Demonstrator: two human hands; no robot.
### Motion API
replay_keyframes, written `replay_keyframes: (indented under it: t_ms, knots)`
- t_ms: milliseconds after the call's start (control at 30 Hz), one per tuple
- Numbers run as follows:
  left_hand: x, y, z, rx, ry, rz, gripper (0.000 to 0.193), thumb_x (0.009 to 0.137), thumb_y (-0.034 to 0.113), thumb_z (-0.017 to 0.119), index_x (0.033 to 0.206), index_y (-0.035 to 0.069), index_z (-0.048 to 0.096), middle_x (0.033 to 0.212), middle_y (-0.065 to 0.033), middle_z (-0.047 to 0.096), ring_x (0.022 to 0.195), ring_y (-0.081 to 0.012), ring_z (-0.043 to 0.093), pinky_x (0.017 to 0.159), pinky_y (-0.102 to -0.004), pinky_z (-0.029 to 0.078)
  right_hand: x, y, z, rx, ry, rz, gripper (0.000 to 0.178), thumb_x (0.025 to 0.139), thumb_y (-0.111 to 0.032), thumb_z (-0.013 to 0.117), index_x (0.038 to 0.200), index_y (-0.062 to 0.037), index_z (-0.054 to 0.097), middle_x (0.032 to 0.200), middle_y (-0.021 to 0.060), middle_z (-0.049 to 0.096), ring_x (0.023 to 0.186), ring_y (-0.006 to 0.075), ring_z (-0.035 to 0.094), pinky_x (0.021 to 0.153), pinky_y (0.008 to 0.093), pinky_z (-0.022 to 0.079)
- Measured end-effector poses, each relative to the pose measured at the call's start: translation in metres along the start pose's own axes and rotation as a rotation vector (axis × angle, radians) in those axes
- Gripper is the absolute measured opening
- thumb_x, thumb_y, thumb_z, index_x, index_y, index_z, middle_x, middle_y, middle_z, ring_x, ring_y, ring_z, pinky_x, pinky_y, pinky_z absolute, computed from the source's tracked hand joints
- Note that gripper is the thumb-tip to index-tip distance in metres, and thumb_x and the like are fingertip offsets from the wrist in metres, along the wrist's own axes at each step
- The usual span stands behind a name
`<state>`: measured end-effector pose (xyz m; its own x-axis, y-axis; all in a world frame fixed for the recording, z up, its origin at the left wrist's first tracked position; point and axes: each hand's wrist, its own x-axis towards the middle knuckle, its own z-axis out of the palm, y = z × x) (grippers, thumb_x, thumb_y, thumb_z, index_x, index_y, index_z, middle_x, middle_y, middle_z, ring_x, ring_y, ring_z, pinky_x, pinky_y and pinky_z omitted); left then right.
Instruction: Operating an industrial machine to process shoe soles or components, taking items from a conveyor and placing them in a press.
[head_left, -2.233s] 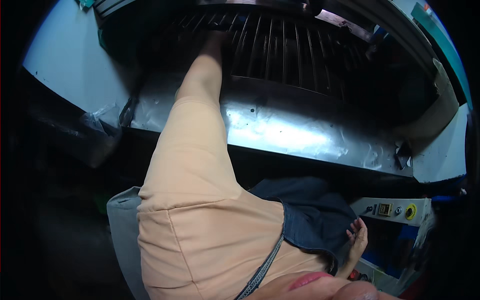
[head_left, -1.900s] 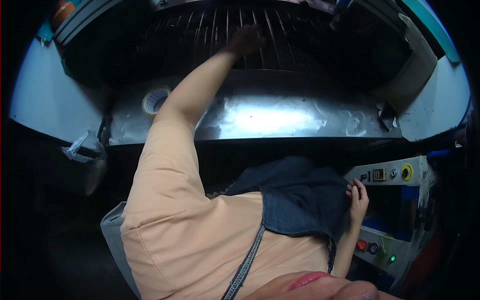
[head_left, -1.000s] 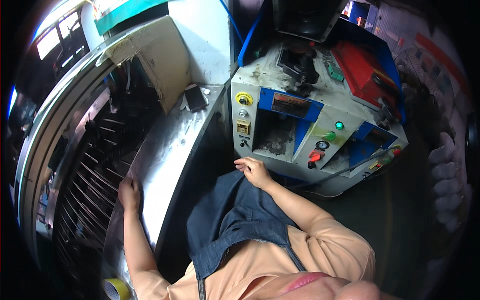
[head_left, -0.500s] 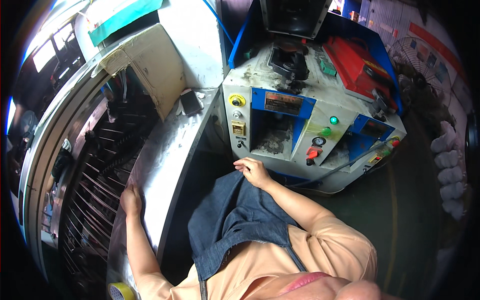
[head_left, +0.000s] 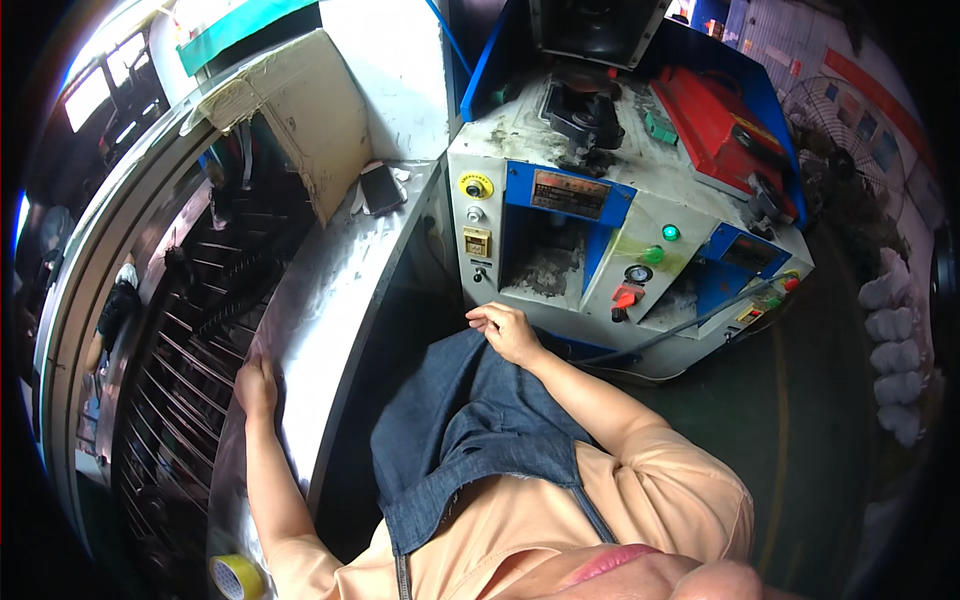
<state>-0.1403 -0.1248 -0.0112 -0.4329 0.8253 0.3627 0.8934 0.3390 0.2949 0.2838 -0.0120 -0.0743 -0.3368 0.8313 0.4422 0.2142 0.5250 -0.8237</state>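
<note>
My left hand [head_left: 257, 388] rests on the inner edge of a shiny metal ledge [head_left: 330, 320], beside a rack of metal rods [head_left: 180, 385]. Its fingers look stretched out, with nothing visible in them, though the tips are partly hard to see. My right hand [head_left: 508, 332] hovers over the lap of my dark denim apron [head_left: 440, 385], just in front of a white and blue machine [head_left: 545, 300]. The fingers of that hand are loosely bent and slightly apart, and no object shows in it.
A dark phone [head_left: 381, 190] lies on the ledge's far end, by a cardboard sheet [head_left: 315, 120]. Yellow tape [head_left: 237, 577] sits at the near end. The machine carries a red cover [head_left: 705, 130], buttons and a gauge [head_left: 638, 274]. White bundles [head_left: 893, 345] line the right.
The view has shifted slightly, showing more of the tape roll. Both my hands stay almost where they were. At the far left, another person's dark-sleeved arm has moved a little.
</note>
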Motion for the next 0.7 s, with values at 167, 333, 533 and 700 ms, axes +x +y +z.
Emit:
replay_keyframes:
  t_ms: [167,333,533,700]
  knots:
    - [-0.0002,-0.0012,-0.0011,0.007,-0.025,-0.027,0.039,0.091,0.033,0.045,0.089,-0.001,0.063,0.086,-0.0267,0.060,0.086,-0.0425,0.059,0.071,-0.0456,0.046,0.0012,-0.0004,0.0002,-0.008,-0.011,-0.005,0.027,0.077,0.013,0.045,0.096,0.0031,0.062,0.091,0.0136,0.064,0.082,0.0210,0.067,0.074,0.0287,0.054]
    - [0.0007,-0.0015,0.0007,0.041,-0.010,-0.019,0.041,0.092,0.037,0.043,0.092,0.003,0.065,0.085,-0.0237,0.062,0.084,-0.0410,0.060,0.071,-0.0463,0.047,0.0023,-0.0004,-0.0005,-0.015,-0.020,-0.001,0.024,0.079,0.012,0.047,0.095,0.0029,0.063,0.090,0.0134,0.064,0.081,0.0208,0.068,0.073,0.0284,0.054]
    - [0.0011,0.0002,-0.0003,0.013,-0.022,-0.035,0.041,0.092,0.038,0.044,0.091,0.003,0.065,0.085,-0.0230,0.062,0.084,-0.0406,0.061,0.071,-0.0453,0.047,0.0033,-0.0006,-0.0004,-0.016,-0.025,-0.007,0.024,0.079,0.012,0.047,0.095,0.0026,0.063,0.090,0.0131,0.064,0.081,0.0208,0.067,0.073,0.0285,0.054]
    - [-0.0006,0.0025,-0.0020,-0.003,-0.004,-0.038,0.041,0.092,0.037,0.044,0.090,0.003,0.065,0.085,-0.0231,0.062,0.083,-0.0405,0.060,0.071,-0.0449,0.047,0.0036,-0.0028,-0.0001,-0.019,-0.016,-0.008,0.027,0.078,0.013,0.046,0.095,0.0024,0.063,0.090,0.0129,0.064,0.081,0.0203,0.068,0.072,0.0281,0.054]
